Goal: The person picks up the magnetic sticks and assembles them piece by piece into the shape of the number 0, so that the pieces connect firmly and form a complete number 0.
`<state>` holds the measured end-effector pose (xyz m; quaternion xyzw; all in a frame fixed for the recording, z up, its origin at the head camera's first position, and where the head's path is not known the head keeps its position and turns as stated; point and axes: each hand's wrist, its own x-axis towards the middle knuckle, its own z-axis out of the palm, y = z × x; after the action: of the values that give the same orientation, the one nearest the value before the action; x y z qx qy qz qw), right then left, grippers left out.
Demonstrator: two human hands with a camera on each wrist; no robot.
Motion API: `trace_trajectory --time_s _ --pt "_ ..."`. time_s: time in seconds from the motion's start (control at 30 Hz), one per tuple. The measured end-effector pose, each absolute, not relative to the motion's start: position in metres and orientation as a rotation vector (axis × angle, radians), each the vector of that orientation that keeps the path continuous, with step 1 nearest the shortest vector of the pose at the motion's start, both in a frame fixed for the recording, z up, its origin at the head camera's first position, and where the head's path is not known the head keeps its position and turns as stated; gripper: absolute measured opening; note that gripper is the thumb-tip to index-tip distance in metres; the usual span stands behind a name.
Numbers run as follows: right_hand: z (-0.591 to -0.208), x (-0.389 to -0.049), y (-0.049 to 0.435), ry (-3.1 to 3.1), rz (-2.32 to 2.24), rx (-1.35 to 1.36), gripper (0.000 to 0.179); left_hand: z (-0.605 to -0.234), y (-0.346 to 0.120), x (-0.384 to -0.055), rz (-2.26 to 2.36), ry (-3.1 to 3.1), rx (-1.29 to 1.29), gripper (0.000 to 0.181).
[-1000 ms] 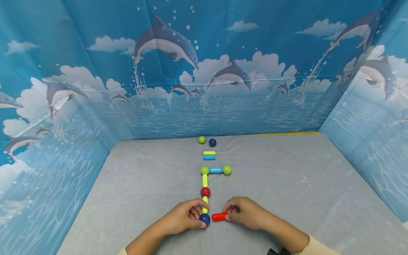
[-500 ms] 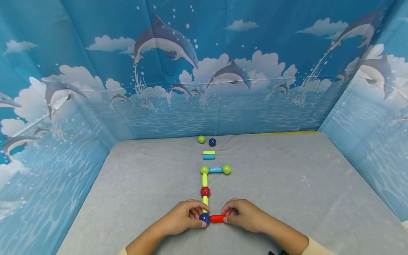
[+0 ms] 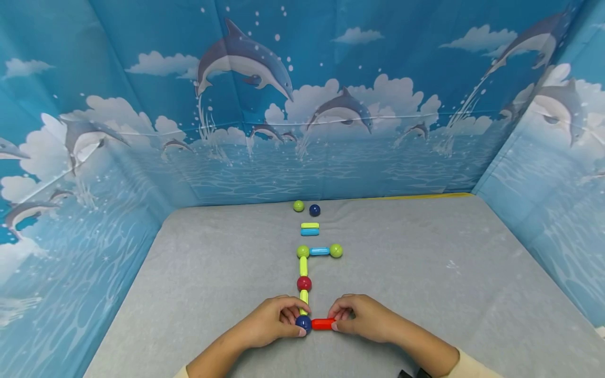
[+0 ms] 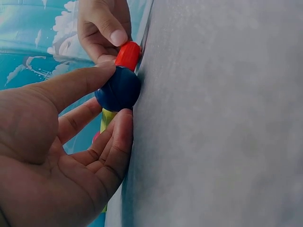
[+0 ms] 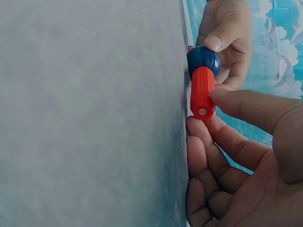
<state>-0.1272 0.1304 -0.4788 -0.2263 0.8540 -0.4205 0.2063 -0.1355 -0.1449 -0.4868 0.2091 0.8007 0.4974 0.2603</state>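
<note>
My left hand [image 3: 271,323] pinches a dark blue ball [image 3: 304,324] between thumb and fingers at the near end of a chain of magnetic toy pieces. My right hand [image 3: 361,317] pinches a red magnetic rod [image 3: 322,324] by its outer end. The rod's inner end meets the right side of the blue ball. A round metal tip shows on the rod's free end [image 5: 202,112] in the right wrist view. Away from the blue ball runs a yellow-green rod [image 3: 304,299], partly hidden by my left fingers, then a red ball [image 3: 304,283].
Beyond the red ball come another yellow-green rod [image 3: 303,266], a green ball [image 3: 303,252], a blue rod [image 3: 319,251] and a second green ball [image 3: 336,250]. Farther back lie a loose yellow-green rod [image 3: 310,226], a blue rod [image 3: 310,232], a green ball [image 3: 299,206] and a dark blue ball [image 3: 314,210].
My right hand has moved slightly left with the red rod, closing the gap to the blue ball. Over the last half second both hands have stayed nearly still.
</note>
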Motion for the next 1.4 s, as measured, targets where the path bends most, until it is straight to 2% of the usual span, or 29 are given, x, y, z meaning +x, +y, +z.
trace_trajectory --time_s 0.27,0.63,1.07,1.4 --pt "-0.475 -0.136 0.136 2.375 -1.207 -0.631 0.011 -0.487 -0.144 -0.135 1.341 2.177 0.58 0.031" --pt "-0.463 -0.168 0.142 2.519 -1.317 -0.522 0.024 -0.486 -0.145 -0.136 1.33 2.17 0.569 0.032" --pt "-0.447 -0.225 0.136 2.66 -1.459 -0.351 0.028 -0.487 -0.147 -0.136 1.328 2.162 0.588 0.031" --pt "-0.453 -0.274 0.13 2.658 -1.467 -0.274 0.034 -0.489 -0.147 -0.137 1.326 2.165 0.566 0.031"
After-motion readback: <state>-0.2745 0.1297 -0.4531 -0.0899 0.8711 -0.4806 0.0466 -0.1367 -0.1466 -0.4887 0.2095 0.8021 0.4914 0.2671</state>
